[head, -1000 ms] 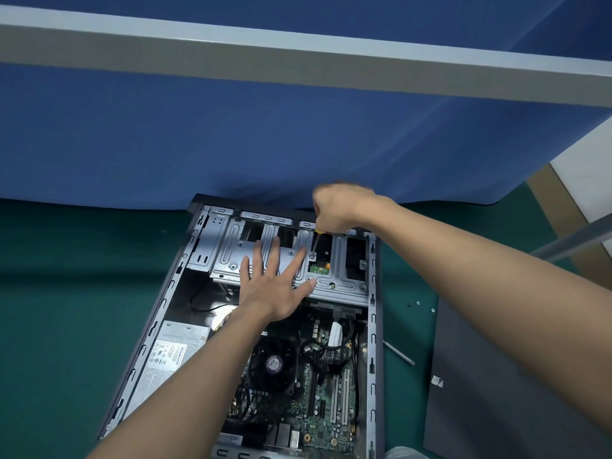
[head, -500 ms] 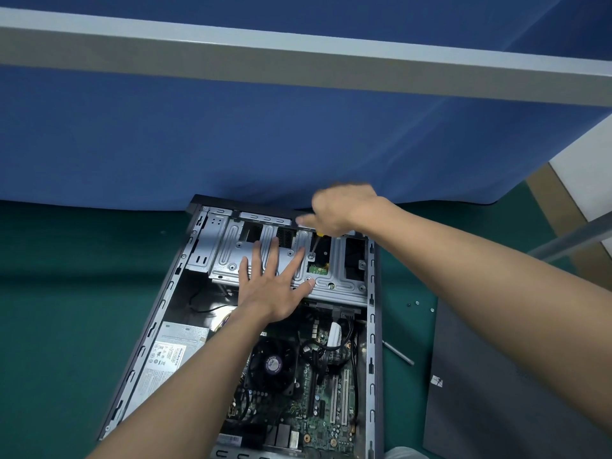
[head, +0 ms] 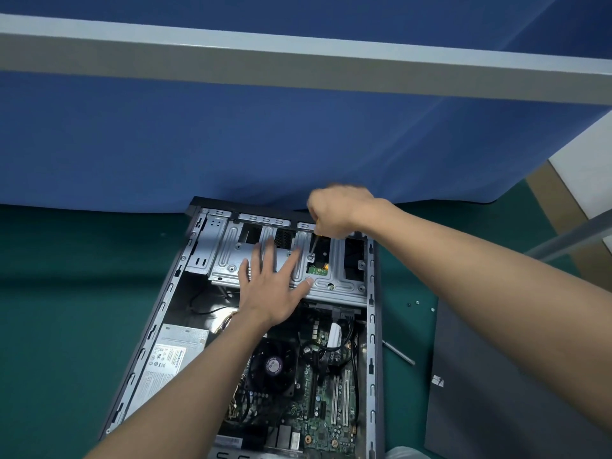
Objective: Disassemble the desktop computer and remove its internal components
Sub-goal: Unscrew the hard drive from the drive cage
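While the open grey metal desktop computer case (head: pixel 159 313) lies flat on the green mat (head: pixel 66 293), the left hand (head: pixel 271 293), fingers spread, presses its silver stamped-metal drive cage (head: pixel 341 289), likely steadying it; the right hand (head: pixel 337 210), fingers curled round a yellow-handled screwdriver (head: pixel 313 248), sets the tip on a cage screw (head: pixel 310 257).

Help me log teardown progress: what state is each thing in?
computer case: open, lying on its side.
drive cage: mounted in the case.
left hand: flat, fingers spread, pressing the drive cage.
screwdriver: tip at a cage screw.
right hand: grips the screwdriver.
side panel: off, lying beside the case.
loose screws: on the mat.
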